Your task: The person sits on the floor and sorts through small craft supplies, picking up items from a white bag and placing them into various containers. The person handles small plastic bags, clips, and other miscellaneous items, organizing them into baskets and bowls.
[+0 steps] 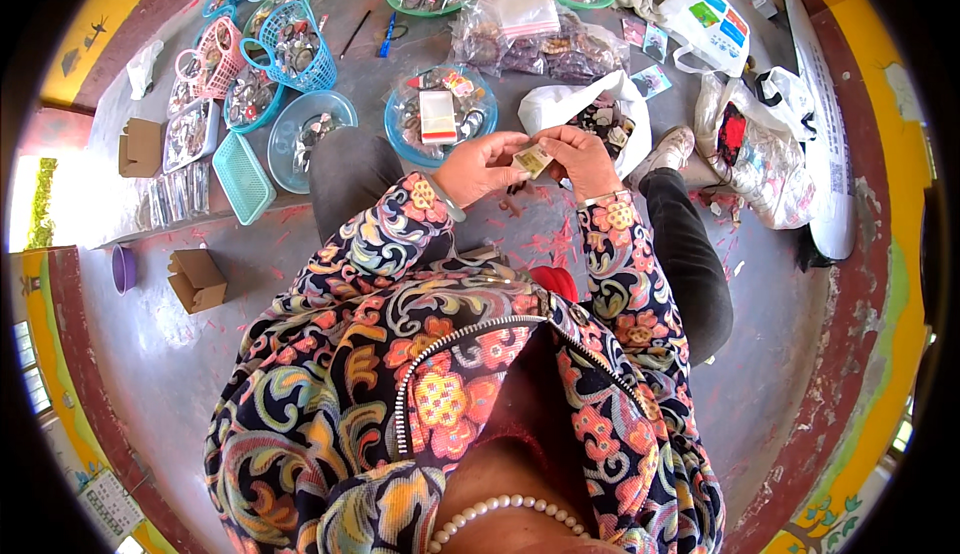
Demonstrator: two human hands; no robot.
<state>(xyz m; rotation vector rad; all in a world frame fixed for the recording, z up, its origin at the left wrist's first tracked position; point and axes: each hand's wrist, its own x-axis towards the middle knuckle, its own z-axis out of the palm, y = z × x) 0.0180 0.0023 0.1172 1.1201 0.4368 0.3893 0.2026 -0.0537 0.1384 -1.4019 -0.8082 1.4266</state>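
Fingers of both my left hand (478, 166) and right hand (582, 157) pinch one small packet (532, 161) at frame centre; sorting step, I judge; next needs a careful release over the blue dish (400, 114).

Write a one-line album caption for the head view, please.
Seated on the floor, both hands, left and right, hold a small packet above bowls and baskets.

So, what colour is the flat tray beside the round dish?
Teal tray, seen in the head view.
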